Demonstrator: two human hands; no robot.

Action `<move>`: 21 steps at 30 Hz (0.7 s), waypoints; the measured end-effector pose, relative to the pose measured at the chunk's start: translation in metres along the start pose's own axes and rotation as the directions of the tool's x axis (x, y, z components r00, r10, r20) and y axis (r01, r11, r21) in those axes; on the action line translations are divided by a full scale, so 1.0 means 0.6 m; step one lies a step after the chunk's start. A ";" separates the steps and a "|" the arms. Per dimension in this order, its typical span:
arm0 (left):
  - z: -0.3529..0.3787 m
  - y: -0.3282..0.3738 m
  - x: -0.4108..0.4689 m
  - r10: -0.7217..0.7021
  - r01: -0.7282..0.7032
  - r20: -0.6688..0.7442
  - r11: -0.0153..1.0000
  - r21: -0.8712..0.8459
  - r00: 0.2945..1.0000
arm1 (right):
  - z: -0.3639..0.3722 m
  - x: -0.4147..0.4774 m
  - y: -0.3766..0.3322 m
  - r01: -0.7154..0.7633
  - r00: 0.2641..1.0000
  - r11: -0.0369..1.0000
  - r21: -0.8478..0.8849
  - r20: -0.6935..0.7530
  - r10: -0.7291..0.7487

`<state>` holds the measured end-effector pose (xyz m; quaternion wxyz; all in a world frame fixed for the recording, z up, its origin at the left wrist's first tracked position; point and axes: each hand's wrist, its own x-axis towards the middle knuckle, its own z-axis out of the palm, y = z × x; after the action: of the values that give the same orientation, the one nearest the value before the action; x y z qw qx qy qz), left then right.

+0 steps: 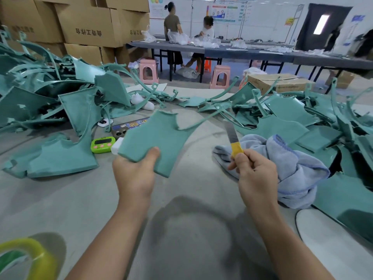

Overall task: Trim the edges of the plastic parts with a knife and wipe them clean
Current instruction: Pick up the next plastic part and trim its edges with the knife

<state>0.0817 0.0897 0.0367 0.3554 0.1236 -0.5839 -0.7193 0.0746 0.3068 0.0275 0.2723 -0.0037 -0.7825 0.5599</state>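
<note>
Matt teal plastic part [159,138], bare metal knife [232,135] blade, soft fluffy cloth [290,164].

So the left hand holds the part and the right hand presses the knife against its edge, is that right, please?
Not quite: the left hand holds the part and the right hand holds the knife, but the blade points up, clear of the part's edge. The head view shows the gap between them.

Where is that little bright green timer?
In the head view, the green timer lies left of centre, beside a white block, just left of the plastic part that the left hand holds.
</note>
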 end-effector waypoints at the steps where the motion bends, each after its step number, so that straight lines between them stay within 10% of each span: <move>1: -0.004 -0.001 0.008 -0.028 0.028 -0.075 1.000 -0.011 0.997 | 0.001 0.001 0.004 -0.013 1.000 1.000 0.013 0.006 0.012; 5: -0.032 -0.006 0.024 0.139 -0.096 -0.146 0.959 0.268 0.980 | 0.010 -0.007 0.003 -0.057 0.996 0.992 0.111 0.081 0.048; 11: -0.018 -0.039 -0.009 0.360 -0.582 0.469 0.619 0.527 0.807 | 0.013 -0.037 -0.035 0.101 0.942 0.987 0.127 0.308 -0.136; 21: -0.015 -0.058 -0.006 0.073 -0.449 0.488 0.527 0.721 0.870 | 0.021 -0.046 -0.033 0.120 0.887 0.989 -0.083 0.456 -0.069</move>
<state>0.0769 0.0878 0.0012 0.2365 0.0326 -0.9195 -0.3123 0.0986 0.2801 0.0306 0.1095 0.1499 -0.8529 0.4880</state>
